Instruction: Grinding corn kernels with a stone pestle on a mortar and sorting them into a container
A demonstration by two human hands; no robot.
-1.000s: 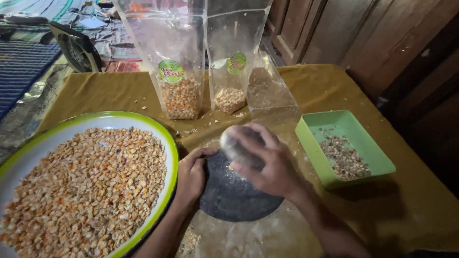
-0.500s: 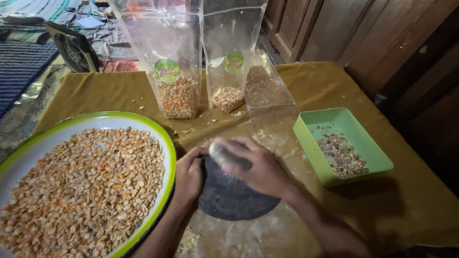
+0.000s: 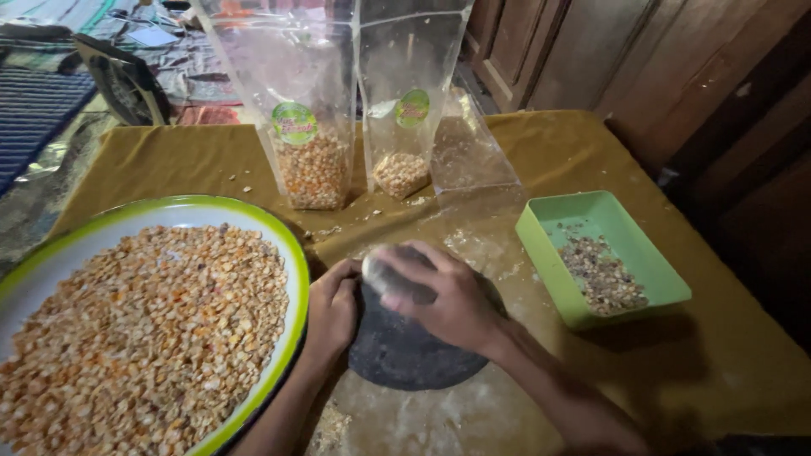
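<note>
My right hand [image 3: 448,300] is closed over a smooth grey grinding stone [image 3: 387,272] and presses it onto a dark round stone slab [image 3: 410,355] lying on the table. My left hand [image 3: 334,308] rests against the slab's left edge, fingers curled on its rim, between the slab and a big round tray. That white tray with a green rim [image 3: 291,253] is heaped with orange-yellow dried kernels [image 3: 144,338] and fills the lower left.
Two clear standing pouches, a fuller one [image 3: 308,160] and a less full one [image 3: 405,160], stand at the back with kernels at the bottom. A green rectangular tray [image 3: 549,219] of crushed bits sits at right. An ochre cloth [image 3: 169,160] covers the table; wooden doors behind.
My right hand has slid the grinding stone leftward and nearer across the slab. My left hand stays at the slab's left edge.
</note>
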